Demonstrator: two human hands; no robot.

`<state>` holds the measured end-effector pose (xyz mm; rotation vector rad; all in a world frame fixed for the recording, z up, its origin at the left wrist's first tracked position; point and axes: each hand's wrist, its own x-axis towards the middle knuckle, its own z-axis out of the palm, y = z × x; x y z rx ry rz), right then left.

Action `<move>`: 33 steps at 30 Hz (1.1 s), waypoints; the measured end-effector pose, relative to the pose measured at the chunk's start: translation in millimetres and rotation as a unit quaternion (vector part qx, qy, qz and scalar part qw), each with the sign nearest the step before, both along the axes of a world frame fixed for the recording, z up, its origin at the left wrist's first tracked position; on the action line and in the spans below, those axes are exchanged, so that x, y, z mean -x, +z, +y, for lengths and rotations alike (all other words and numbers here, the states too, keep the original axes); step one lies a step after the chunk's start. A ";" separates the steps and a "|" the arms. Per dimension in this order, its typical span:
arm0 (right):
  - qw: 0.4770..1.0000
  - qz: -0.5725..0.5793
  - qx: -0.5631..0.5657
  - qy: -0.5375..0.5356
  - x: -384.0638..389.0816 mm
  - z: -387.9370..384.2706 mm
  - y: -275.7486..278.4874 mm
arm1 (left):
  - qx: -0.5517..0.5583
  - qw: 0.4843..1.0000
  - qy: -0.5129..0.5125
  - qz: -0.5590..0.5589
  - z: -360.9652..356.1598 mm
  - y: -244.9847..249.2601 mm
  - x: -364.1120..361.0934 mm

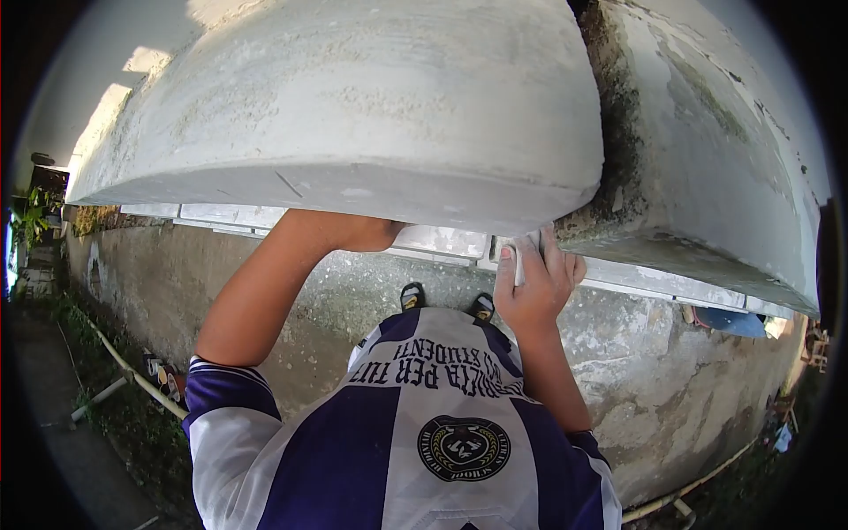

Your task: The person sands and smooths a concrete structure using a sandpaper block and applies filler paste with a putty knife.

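Note:
My right hand [537,278] is raised at the lower edge of a large pale concrete block [380,106], near its right corner. Its fingers are bent around a small whitish piece [517,258], pressed near the edge. My left hand [375,233] reaches under the same block; its fingers are hidden behind the block's lower edge. White slabs or tiles [442,240] run in a row just below the block, between and beside both hands.
A second weathered concrete block [707,150] stands at the right, past a dark mouldy gap. Below are a stained wall or floor surface [618,380], my sandalled feet [412,296], bamboo poles [132,367] at the left and a blue object [729,322] at the right.

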<state>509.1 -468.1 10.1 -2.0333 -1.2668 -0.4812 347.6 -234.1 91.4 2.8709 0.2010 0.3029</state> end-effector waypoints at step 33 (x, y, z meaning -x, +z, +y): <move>1.000 -0.001 0.016 0.012 4.6 3.9 6.8 | -0.112 0.990 0.075 0.045 -6.2 29.7 53.4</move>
